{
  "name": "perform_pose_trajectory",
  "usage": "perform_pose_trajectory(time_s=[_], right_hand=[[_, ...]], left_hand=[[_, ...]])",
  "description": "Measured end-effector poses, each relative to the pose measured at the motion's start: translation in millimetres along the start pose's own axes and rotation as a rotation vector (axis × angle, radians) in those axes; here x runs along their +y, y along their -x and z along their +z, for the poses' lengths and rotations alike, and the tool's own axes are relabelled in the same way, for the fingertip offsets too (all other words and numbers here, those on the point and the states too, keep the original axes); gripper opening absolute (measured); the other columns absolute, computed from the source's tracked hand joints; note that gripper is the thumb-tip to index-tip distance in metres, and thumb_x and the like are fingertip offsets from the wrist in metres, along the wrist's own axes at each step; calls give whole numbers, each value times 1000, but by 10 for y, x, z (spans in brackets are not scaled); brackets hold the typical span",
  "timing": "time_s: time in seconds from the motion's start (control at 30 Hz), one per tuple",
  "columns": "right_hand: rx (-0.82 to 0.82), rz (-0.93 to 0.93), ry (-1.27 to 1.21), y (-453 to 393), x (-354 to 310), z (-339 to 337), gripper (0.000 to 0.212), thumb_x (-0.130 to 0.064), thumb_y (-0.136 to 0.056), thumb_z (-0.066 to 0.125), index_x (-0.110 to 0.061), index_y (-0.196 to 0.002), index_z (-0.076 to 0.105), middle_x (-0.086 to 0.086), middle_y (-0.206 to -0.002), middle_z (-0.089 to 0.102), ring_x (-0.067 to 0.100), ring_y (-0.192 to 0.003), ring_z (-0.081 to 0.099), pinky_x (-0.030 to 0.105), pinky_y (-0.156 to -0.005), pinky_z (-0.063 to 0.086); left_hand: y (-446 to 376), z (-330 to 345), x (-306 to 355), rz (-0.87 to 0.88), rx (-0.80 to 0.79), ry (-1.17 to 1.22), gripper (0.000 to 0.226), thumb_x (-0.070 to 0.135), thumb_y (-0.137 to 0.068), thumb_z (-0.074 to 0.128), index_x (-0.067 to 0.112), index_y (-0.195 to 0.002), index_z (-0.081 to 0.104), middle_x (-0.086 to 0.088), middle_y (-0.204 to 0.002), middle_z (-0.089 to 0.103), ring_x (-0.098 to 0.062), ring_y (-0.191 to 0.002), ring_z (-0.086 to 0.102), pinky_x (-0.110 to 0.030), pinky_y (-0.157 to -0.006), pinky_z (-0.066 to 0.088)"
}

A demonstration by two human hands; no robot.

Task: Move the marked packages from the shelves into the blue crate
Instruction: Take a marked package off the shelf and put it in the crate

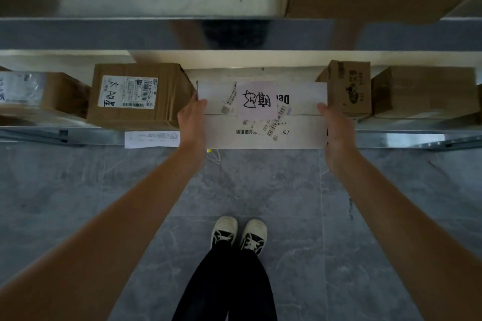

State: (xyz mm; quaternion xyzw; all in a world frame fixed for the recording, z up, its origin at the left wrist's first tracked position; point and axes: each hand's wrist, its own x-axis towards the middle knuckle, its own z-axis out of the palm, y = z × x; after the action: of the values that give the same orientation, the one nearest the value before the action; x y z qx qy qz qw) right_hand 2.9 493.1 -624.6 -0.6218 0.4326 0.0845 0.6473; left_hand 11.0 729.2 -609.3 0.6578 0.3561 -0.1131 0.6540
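Note:
A white box with a pale note bearing handwritten black characters sticks out over the front edge of the lower shelf. My left hand presses its left side, thumb on top. On its right side my right hand clamps it. Both arms are stretched forward. The blue crate is not in view.
Brown cartons flank the white box: one with a handwritten shipping label at its left, a small printed one and a plain one at its right. An upper shelf beam runs above. My feet stand on grey tile floor.

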Motion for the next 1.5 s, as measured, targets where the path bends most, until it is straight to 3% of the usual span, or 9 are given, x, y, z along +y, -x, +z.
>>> perform_pose_trajectory(time_s=[0.13, 0.23, 0.33, 0.5, 0.67, 0.8, 1.03, 1.33, 1.5], right_hand=[[22, 22, 19, 109, 41, -40, 7, -35, -88, 65, -31, -93, 66, 1, -109, 68, 24, -104, 63, 46, -99, 50], [15, 65, 45, 309, 42, -193, 14, -39, -89, 63, -29, -99, 65, 2, -107, 66, 25, -103, 61, 47, -99, 49], [43, 95, 70, 603, -50, -442, 14, -41, -90, 61, -27, -89, 64, 5, -104, 65, 27, -100, 60, 49, -99, 48], [162, 100, 57, 1245, -210, -1037, 21, -46, -90, 57, -29, -100, 61, 11, -119, 63, 34, -108, 60, 54, -100, 46], [263, 129, -57, 1835, -346, -1689, 21, -46, -90, 57, -26, -95, 61, 9, -109, 63, 25, -89, 61, 42, -87, 49], [356, 120, -134, 2162, -339, -2314, 34, -39, -94, 56, -19, -121, 59, 6, -99, 62, 17, -78, 58, 29, -67, 43], [520, 129, -333, 2667, -145, -3628, 24, -36, -93, 58, -18, -108, 60, 13, -110, 65, 28, -90, 62, 42, -87, 50], [684, 151, -484, 3111, 32, -5210, 26, -37, -92, 60, -16, -108, 57, 8, -101, 65, 29, -93, 63, 48, -85, 54], [746, 148, -535, 3336, 108, -5938, 33, -35, -94, 59, -12, -117, 58, 14, -114, 64, 35, -103, 62, 54, -94, 51]], left_hand=[[51, -47, 20, 36, -2, -113, 31, 30, -93, 42, 33, -118, 60, 22, -83, 62, 3, -70, 55, -17, -56, 40], [234, -57, 98, 63, -51, -162, 25, 26, -96, 43, 34, -114, 57, 26, -74, 61, 11, -61, 57, -5, -44, 40], [533, 17, 256, 72, -111, -189, 30, 23, -98, 43, 29, -126, 52, 19, -86, 57, 3, -72, 53, -1, -42, 36], [1208, 193, 543, 60, -259, -242, 37, 27, -99, 43, 20, -136, 47, -4, -120, 58, -14, -89, 57, -24, -76, 45], [1892, 502, 824, 164, -386, -414, 34, 23, -101, 40, 18, -134, 45, 7, -96, 57, 2, -70, 47, -4, -45, 38], [2479, 936, 850, 172, -558, -492, 31, 20, -99, 40, 15, -129, 47, -14, -119, 61, -20, -88, 60, -27, -70, 46], [3582, 1965, 741, 208, -822, -667, 38, 21, -97, 44, 18, -136, 42, -12, -122, 58, -31, -107, 58, -40, -91, 49], [4772, 3284, 289, 263, -1066, -757, 33, 20, -98, 45, 16, -131, 43, -7, -117, 58, -16, -87, 58, -26, -65, 44], [5357, 3895, 81, 375, -1187, -860, 28, 21, -96, 48, 24, -123, 48, -11, -120, 61, -25, -98, 60, -33, -80, 49]])
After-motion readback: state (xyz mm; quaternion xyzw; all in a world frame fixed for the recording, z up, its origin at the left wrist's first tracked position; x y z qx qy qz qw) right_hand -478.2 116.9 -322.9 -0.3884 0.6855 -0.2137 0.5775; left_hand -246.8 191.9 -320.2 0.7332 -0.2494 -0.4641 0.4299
